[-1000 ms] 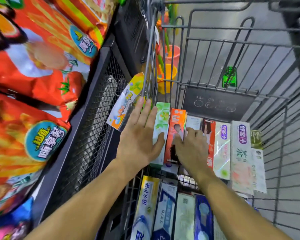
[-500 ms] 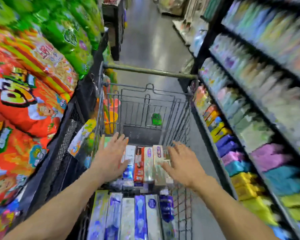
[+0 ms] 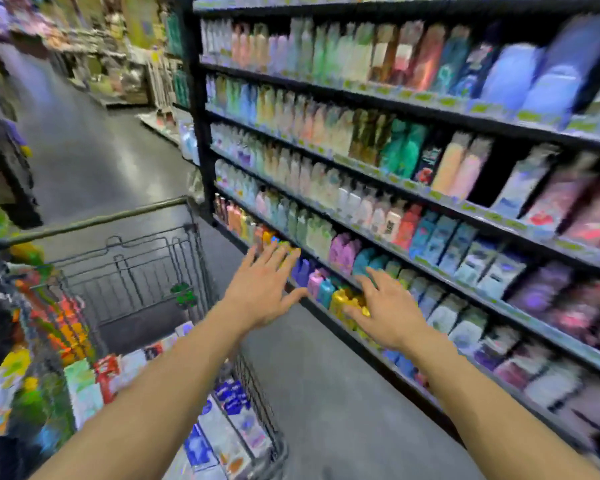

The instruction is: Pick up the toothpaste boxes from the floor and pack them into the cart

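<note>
The wire shopping cart [image 3: 125, 268] stands at the lower left of the head view, its bed lined with several toothpaste boxes [image 3: 219, 431] lying flat in rows. My left hand [image 3: 264, 289] hovers with spread, straight fingers over the aisle floor just right of the cart, holding nothing. My right hand [image 3: 385, 310] is out to its right, fingers spread and empty, in front of the lowest shelf rows. No toothpaste box is visible on the floor. The view is blurred by motion.
A tall black shelf unit [image 3: 413, 109] full of bottles and refill pouches runs along the right side. Grey aisle floor [image 3: 326, 393] lies between it and the cart. Snack bags [image 3: 59, 327] crowd the cart's left side. More displays stand far down the aisle.
Both hands lifted out of the cart, off the packed boxes, and swung right over the aisle. The view turned up and right, from the cart bed to the bottle shelves.
</note>
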